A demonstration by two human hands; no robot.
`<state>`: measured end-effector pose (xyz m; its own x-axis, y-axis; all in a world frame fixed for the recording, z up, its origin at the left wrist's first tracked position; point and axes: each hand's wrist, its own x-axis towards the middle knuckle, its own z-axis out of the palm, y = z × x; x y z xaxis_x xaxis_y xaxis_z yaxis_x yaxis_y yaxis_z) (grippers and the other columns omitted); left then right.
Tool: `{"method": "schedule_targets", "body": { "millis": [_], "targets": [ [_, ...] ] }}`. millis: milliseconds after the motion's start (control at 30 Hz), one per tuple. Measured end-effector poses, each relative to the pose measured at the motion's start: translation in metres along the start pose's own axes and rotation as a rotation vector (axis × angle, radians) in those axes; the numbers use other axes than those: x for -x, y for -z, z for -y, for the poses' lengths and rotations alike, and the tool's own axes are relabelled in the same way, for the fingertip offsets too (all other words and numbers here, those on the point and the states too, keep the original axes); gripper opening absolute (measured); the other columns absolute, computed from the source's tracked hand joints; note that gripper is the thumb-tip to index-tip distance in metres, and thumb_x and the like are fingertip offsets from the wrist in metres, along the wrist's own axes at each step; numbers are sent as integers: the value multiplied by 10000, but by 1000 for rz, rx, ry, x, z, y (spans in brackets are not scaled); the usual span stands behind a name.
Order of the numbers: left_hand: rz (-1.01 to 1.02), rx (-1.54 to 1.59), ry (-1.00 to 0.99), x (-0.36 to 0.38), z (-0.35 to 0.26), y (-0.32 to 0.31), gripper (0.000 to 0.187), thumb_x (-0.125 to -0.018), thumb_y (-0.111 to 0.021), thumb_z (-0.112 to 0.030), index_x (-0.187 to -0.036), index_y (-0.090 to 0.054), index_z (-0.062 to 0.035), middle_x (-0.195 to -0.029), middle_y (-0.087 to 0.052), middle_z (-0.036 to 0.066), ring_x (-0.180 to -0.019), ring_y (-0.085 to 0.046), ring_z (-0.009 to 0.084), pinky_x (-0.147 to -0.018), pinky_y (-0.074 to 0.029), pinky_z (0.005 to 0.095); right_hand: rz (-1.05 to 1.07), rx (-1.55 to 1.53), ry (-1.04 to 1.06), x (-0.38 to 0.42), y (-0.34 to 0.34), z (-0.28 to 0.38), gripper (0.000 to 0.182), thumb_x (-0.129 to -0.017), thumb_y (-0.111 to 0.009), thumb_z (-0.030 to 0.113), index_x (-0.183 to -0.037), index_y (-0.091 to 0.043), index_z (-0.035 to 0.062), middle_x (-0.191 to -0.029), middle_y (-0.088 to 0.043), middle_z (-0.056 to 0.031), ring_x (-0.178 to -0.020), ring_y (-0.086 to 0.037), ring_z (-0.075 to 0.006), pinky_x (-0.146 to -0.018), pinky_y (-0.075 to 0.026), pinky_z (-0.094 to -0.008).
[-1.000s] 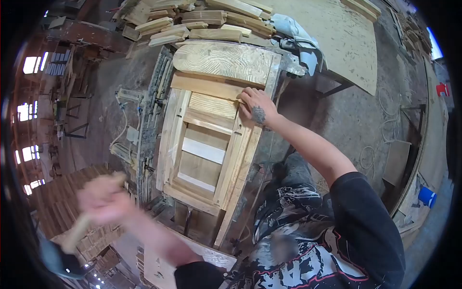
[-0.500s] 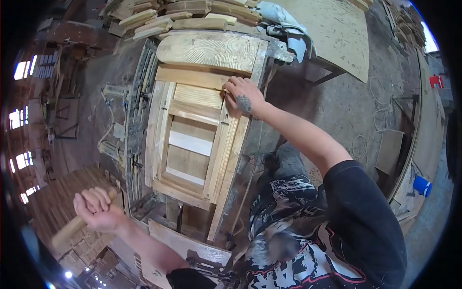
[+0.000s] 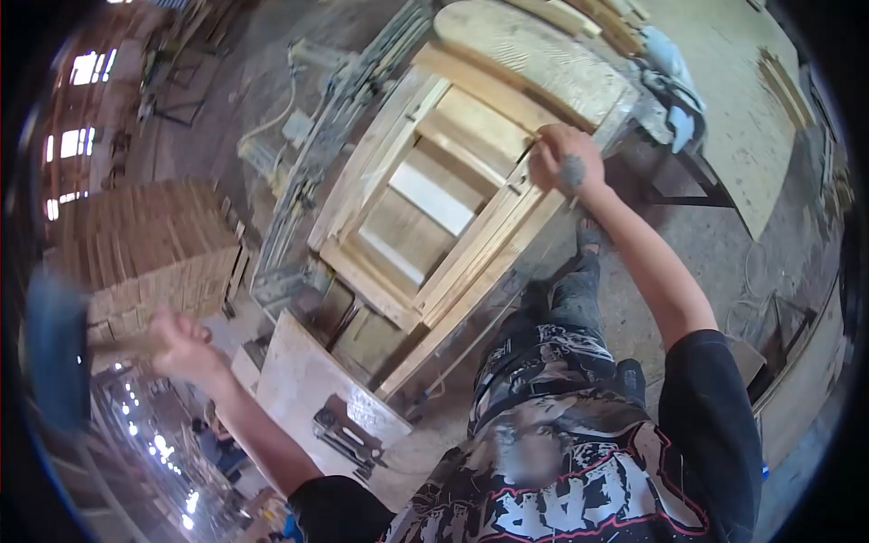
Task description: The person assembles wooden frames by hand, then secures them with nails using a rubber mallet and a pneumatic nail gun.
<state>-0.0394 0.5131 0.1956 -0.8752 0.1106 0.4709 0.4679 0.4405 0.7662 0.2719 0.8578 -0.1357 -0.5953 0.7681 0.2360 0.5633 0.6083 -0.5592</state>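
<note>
My left hand is raised out to the left, closed round the wooden handle of a mallet. The mallet's large dark blue head is smeared by motion. Over the upper right corner of a wooden panel frame is my right hand, its fingers curled down at the joint between rail and stile. What those fingers pinch, if anything, is hidden. Pale cross pieces span the frame's opening, and dark slots show in its side pieces. The frame lies flat on a workbench with a board beyond it.
Metal clamp rails run along the bench's left side. Stacked wood pieces stand at the left. A blue cloth lies at the bench's far right corner. A light sheet table is beyond. A pale board leans nearby.
The view has turned, so the bench now slants to the upper right. My left hand has swung the mallet back, bringing its head into sight. My right hand stays at the frame's corner.
</note>
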Motion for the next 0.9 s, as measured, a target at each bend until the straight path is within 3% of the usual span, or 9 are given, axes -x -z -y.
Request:
{"method": "schedule_targets", "body": {
  "millis": [100,167,267,300,500,633,733,833,900],
  "targets": [
    [266,432,-134,26,56,51,372,-983,-493,-284,-654,-439,-119,-514,-385,9,-459,-351,105,-444,-304,314,-5,-5,31,-1,0,0,176,-887,-599,198,-1023,-649,97,-968,-669,-122,-929,-629,-319,-812,-470,-433],
    [206,151,-617,102,168,35,247,-891,-538,-272,-759,-563,-64,-610,-533,62,-566,-522,233,-570,-417,372,-6,34,38,0,3,4,171,-883,-607,182,-1026,-662,105,-935,-676,-112,-886,-642,-313,-786,-481,-418],
    [668,-1003,-339,219,298,64,220,-748,-664,-172,-821,-650,36,-768,-666,172,-704,-609,326,-735,-483,479,8,45,59,0,-2,-1,177,-874,-613,171,-1033,-667,116,-935,-677,-112,-871,-649,-318,-770,-487,-425],
    [814,-883,84,223,279,53,221,-743,-662,-143,-829,-650,60,-769,-669,184,-704,-614,330,-732,-480,489,3,67,73,1,-4,-4,175,-870,-615,171,-1029,-667,119,-942,-678,-113,-871,-651,-321,-765,-489,-427],
    [278,-208,259,160,129,37,310,-888,-704,-233,-787,-631,51,-667,-628,76,-601,-579,166,-584,-462,345,43,41,174,17,-7,26,190,-847,-624,158,-1022,-647,88,-850,-643,-148,-817,-637,-369,-691,-485,-478],
    [247,104,310,212,88,-18,270,-922,-679,-216,-747,-577,-39,-678,-547,-17,-616,-504,91,-570,-405,283,361,-723,80,72,9,152,332,-947,-631,233,-1244,-601,88,-1100,-647,-117,-1034,-630,-240,-905,-497,-360],
    [371,395,397,270,69,-70,202,-897,-678,-183,-873,-636,13,-792,-624,15,-701,-570,113,-632,-455,291,592,-1015,295,79,46,225,502,-990,-517,381,-1358,-477,42,-1249,-566,-154,-1160,-564,-258,-973,-456,-367],
    [628,275,361,285,39,-82,278,-869,-704,-190,-1010,-663,46,-832,-667,89,-776,-624,126,-698,-492,295,833,-923,143,73,70,226,357,-1016,-453,291,-1103,-623,-11,-1018,-674,-141,-960,-644,-237,-866,-504,-351],
    [921,164,149,268,41,-73,334,-838,-754,-231,-989,-654,50,-794,-652,94,-751,-617,119,-688,-496,288,668,-1000,-50,71,69,203,394,-1030,-416,291,-993,-648,-26,-878,-692,-108,-830,-657,-209,-805,-519,-329]
  ]
}}
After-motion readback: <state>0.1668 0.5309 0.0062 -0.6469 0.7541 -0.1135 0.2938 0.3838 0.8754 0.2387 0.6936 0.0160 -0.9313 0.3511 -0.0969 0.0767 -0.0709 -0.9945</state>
